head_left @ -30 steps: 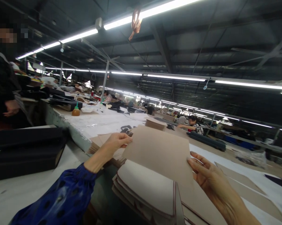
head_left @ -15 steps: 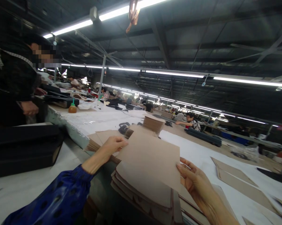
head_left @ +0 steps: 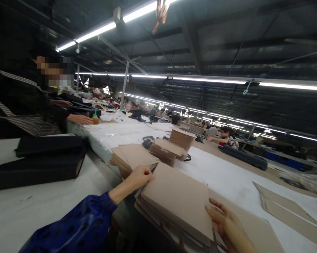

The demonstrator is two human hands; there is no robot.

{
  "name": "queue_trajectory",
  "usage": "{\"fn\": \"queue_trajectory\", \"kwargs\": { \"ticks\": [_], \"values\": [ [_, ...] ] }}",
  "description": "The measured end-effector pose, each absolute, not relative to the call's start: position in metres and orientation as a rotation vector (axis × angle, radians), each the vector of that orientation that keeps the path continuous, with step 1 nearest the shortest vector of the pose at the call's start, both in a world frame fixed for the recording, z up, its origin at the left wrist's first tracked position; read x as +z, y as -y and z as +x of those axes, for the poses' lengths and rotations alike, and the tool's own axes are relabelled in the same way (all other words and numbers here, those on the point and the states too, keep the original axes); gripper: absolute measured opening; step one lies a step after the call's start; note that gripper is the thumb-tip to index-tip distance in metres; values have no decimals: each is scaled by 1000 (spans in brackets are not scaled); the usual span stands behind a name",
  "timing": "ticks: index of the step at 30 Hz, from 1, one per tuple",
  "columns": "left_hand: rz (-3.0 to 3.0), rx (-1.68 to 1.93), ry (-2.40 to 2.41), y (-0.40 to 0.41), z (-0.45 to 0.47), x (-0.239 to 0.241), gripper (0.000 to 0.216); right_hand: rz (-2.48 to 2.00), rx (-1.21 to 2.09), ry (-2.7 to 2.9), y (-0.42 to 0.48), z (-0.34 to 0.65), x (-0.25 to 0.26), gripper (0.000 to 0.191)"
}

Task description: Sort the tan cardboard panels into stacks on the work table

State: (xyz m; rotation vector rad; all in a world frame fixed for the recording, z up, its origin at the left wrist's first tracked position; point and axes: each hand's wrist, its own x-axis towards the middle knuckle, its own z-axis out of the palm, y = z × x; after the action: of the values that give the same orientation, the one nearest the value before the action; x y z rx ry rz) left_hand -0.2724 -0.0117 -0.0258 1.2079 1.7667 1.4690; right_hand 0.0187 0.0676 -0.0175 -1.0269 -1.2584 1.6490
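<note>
A brown cardboard sheet [head_left: 178, 198] lies on top of an uneven stack of similar sheets [head_left: 163, 230] close in front of me. My left hand [head_left: 141, 178], in a blue dotted sleeve, pinches the sheet's far left corner between thumb and fingers. At its right edge, my right hand [head_left: 225, 221] has thumb and curled fingertips on the cardboard; part of this grip is hidden. Another pile of brown sheets [head_left: 133, 156] sits just beyond my left hand.
Taller piles of brown pieces [head_left: 182, 140] stand farther back on the white-covered table [head_left: 213, 168]. Flat brown pieces [head_left: 284, 203] lie at right. Black cases [head_left: 39, 168] rest on the left table. A co-worker's hand [head_left: 80, 119] is beside a glue bottle [head_left: 95, 117].
The sheet has come down from being held tilted above the stack to lying on it, with both my hands lowered. The co-worker's hand has moved right, towards the bottle.
</note>
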Motion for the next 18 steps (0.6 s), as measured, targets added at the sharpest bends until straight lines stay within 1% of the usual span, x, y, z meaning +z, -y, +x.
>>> {"fn": "queue_trajectory", "kwargs": {
  "ticks": [4,11,18],
  "values": [
    [1314,1413,-1912,6,-276,-28,17,-1093,1571,1293,-69,16,-16,62],
    [1455,1239,-2038,3,-278,-24,21,-1178,1469,1353,-78,15,-14,61],
    [1612,1093,-2120,3,-276,-14,16,-1239,1419,1381,-81,17,-20,60]
  ]
}}
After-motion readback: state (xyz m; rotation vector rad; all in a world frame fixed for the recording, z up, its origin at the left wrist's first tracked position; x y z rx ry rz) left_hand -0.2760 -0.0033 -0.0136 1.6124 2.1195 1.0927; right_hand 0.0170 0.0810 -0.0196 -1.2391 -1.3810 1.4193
